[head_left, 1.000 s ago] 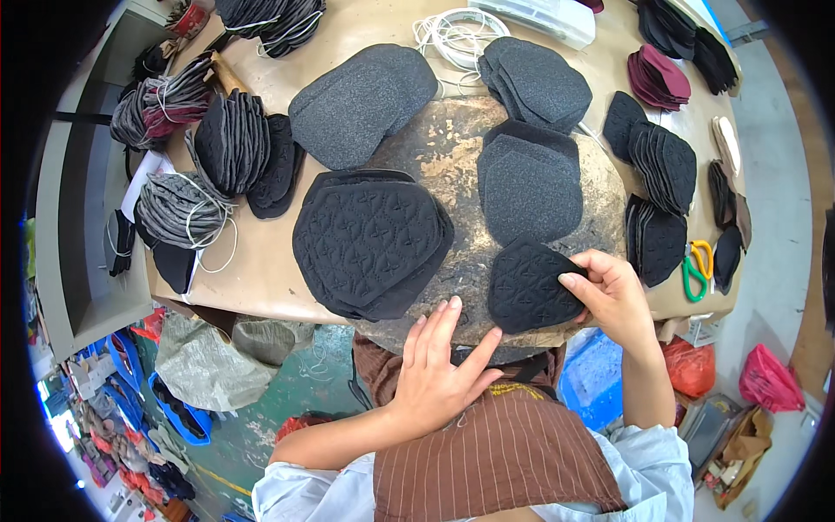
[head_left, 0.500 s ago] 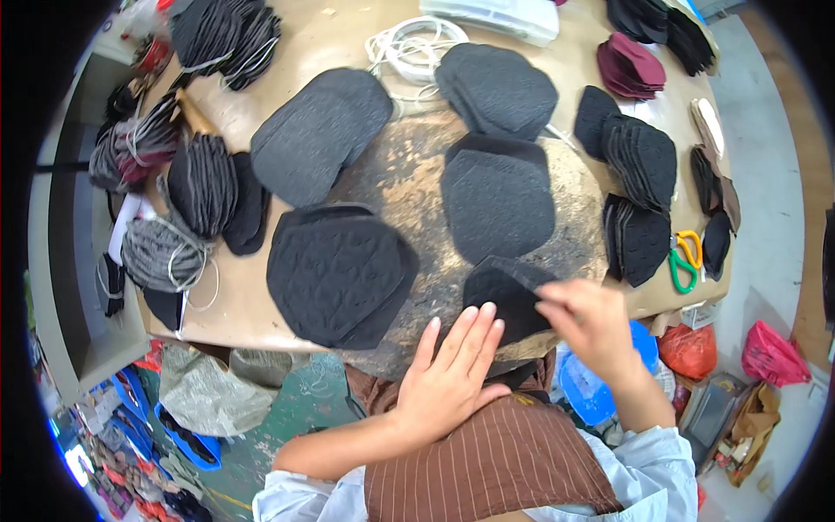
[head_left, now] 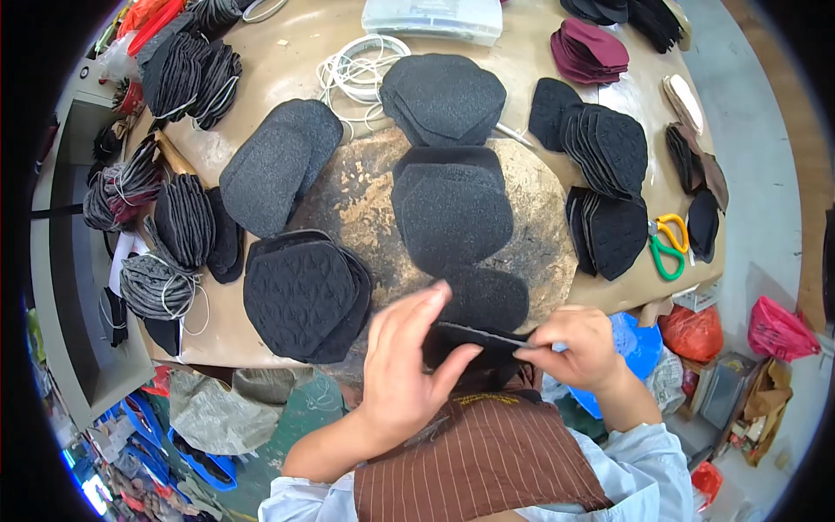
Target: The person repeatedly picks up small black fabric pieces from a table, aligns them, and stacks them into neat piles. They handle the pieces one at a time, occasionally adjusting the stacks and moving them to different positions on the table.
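At the near edge of the round worn board, a black fabric piece is tilted up edge-on. My right hand pinches its right end between thumb and fingers. My left hand is beside its left end, thumb and fingers spread apart; whether the palm touches the piece is hidden. Just beyond lies a flat black padded piece. Farther up the board are overlapping black pieces and a black stack. A black quilted stack sits left of my left hand, with smooth black pieces beyond.
Scissors with yellow and green handles lie at right, near black stacks and a maroon stack. Tied bundles line the left side. White cord and a clear plastic box are at the far side.
The black piece has gone from lying nearly flat to standing tilted, nearer me. My left hand has lifted off and spread its thumb. The view has shifted, moving the table's things leftward.
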Demonstrator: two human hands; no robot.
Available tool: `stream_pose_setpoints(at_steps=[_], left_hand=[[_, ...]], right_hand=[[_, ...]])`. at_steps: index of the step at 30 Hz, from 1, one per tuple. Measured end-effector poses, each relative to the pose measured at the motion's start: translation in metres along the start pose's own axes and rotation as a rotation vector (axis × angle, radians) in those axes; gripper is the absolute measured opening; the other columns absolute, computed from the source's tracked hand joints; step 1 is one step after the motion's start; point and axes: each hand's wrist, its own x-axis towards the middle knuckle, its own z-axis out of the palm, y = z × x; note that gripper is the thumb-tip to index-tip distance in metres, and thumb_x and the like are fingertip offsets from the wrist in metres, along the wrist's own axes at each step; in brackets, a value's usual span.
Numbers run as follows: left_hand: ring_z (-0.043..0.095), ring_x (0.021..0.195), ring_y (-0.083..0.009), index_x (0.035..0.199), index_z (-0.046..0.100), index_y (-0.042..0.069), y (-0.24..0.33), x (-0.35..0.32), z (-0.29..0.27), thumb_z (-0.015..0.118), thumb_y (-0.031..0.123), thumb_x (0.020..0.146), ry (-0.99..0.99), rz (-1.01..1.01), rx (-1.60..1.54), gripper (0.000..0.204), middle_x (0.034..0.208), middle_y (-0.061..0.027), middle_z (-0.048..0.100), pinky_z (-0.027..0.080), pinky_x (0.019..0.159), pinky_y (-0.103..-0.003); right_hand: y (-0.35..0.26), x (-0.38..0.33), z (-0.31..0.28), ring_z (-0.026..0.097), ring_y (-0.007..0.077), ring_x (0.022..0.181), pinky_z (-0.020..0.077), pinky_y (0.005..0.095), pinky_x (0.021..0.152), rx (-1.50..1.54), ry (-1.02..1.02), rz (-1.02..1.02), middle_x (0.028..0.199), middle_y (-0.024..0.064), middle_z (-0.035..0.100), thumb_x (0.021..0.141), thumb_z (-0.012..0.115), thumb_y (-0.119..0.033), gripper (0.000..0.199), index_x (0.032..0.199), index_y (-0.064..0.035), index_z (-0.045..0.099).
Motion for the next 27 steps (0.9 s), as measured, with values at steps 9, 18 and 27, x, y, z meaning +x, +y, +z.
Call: stream_pose_setpoints(at_steps=[9, 18, 27], left_hand=[[0.059, 0.103, -0.0239, 0.117, 0.057, -0.001, -0.024, 0.0, -0.077, 0.064, -0.006, 0.079, 0.501, -0.35, 0.09, 0.039, 0.12, -0.0157, 0.057, 0.048, 0.086, -0.031], [0.057, 0.106, -0.0317, 0.101, 0.067, 0.008, -0.001, -0.046, 0.0, 0.075, 0.007, 0.067, -0.114, 0.193, 0.206, 0.035, 0.118, -0.0158, 0.058, 0.045, 0.09, -0.044], [0.035, 0.124, -0.0441, 0.119, 0.062, 0.019, -0.011, -0.079, 0.004, 0.079, 0.025, 0.069, -0.222, -0.013, 0.364, 0.053, 0.142, -0.0318, 0.024, 0.034, 0.098, -0.05]], right_hand=[[0.053, -0.003, -0.086, 0.06, 0.0275, 0.101, 0.0467, 0.0346, 0.088, -0.632, 0.395, 0.377, 0.107, 0.0156, 0.062, 0.076, 0.071, -0.006, 0.041, 0.114, 0.002, 0.058], [0.044, 0.003, -0.079, 0.059, 0.0349, 0.098, 0.0472, 0.0375, 0.083, -0.847, 0.274, 0.408, 0.108, 0.0187, 0.06, 0.076, 0.071, -0.005, 0.04, 0.113, 0.0017, 0.058], [-0.037, 0.024, -0.055, 0.059, 0.0088, 0.083, 0.0483, 0.0237, 0.074, 0.229, -0.078, 0.522, 0.085, 0.0036, 0.063, 0.081, 0.069, -0.002, 0.014, 0.092, 0.0039, 0.063]])
